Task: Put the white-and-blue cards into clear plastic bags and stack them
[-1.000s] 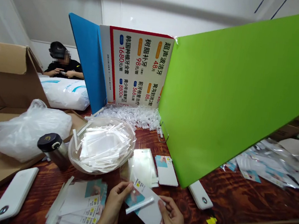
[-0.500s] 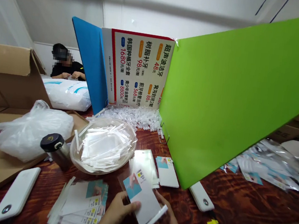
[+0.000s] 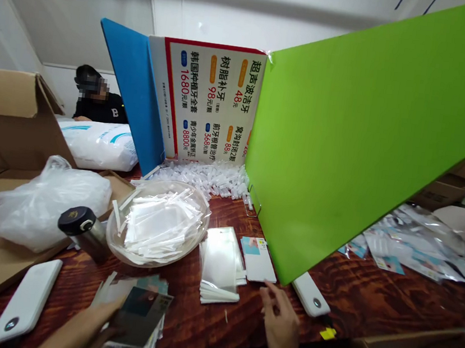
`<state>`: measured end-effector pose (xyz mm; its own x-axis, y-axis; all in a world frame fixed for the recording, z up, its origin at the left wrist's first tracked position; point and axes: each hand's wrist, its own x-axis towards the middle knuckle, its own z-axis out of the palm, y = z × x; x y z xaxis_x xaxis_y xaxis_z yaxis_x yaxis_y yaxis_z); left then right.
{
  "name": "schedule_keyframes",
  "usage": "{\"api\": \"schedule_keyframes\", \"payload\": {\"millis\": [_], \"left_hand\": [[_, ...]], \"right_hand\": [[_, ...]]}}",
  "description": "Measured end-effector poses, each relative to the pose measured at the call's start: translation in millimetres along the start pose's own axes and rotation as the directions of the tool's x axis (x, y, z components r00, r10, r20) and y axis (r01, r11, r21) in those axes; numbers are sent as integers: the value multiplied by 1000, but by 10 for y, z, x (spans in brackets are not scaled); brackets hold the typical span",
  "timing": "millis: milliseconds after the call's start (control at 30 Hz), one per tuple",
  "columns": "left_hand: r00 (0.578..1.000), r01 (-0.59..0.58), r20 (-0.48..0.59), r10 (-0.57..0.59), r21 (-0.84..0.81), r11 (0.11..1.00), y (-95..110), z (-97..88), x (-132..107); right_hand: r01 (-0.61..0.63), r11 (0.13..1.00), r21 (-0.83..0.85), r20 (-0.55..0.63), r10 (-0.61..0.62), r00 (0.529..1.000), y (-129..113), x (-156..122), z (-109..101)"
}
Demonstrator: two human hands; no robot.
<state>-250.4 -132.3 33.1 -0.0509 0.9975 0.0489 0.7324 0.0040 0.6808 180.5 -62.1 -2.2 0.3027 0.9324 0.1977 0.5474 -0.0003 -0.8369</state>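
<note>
My left hand grips the left edge of a printed card in a clear sleeve, which looks dark in shadow. It is held over a pile of sleeved cards at the front left. My right hand has its fingers apart and holds nothing. Its fingertips are at the near edge of a stack of white and blue printed cards; whether they touch it I cannot tell. Left of those cards lies a stack of clear plastic sleeves.
A round basket holds many clear sleeves. A steel flask, a white power bank and another white device stand around. A green board rises at right. A person sits behind.
My left hand has carried the sleeved card left, over the pile. My right hand has let go of it and moved right and up to the printed cards.
</note>
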Motion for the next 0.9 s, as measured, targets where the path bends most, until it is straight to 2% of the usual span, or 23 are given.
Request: {"api": "schedule_keyframes", "payload": {"millis": [67,100,133,233,333,367,433,467,533,567,600,667,700,800,900], "left_hand": [[987,-55,159,35,127,990,-221,-187,95],[971,-109,231,68,173,979,-278,-231,154],[960,-175,255,115,226,958,-310,-243,211],[937,-349,172,304,427,834,-348,-152,318],[887,-398,39,461,571,718,-387,22,319],[864,-415,4,504,572,707,-376,96,316],[834,-446,-72,547,496,745,-248,298,333],[843,-440,-107,527,424,791,-117,435,358],[915,-339,-136,379,251,907,266,778,451],[961,-207,-142,235,188,960,489,972,520],[987,-67,-132,88,155,986,705,1169,604],[990,3,-140,19,154,988,1049,1523,789],[990,25,-143,-3,150,988,1154,1660,873],[989,52,-143,-37,106,993,1206,1862,1024],[993,35,-114,-33,14,999,1046,1811,1035]], "right_hand": [[-129,960,-248,-66,116,991,7,194,-39],[-193,913,-359,-59,185,981,-14,264,-37],[-237,858,-456,-40,246,969,-46,316,-22],[-256,757,-601,-13,311,950,-168,380,61],[-281,727,-626,-61,313,948,-242,372,129],[-298,717,-630,-82,320,944,-250,366,143],[-321,701,-636,-117,324,939,-245,351,161],[-328,696,-639,-130,322,938,-235,342,169],[-330,689,-645,-148,311,939,-204,322,189],[-331,688,-646,-159,303,940,-184,311,203],[-330,691,-643,-174,288,942,-160,301,220],[-313,727,-612,-223,221,950,-105,281,259],[-290,762,-579,-259,166,952,-76,273,278],[-205,910,-360,-386,54,921,7,258,311],[-193,979,-61,-443,146,885,76,247,297]]}}
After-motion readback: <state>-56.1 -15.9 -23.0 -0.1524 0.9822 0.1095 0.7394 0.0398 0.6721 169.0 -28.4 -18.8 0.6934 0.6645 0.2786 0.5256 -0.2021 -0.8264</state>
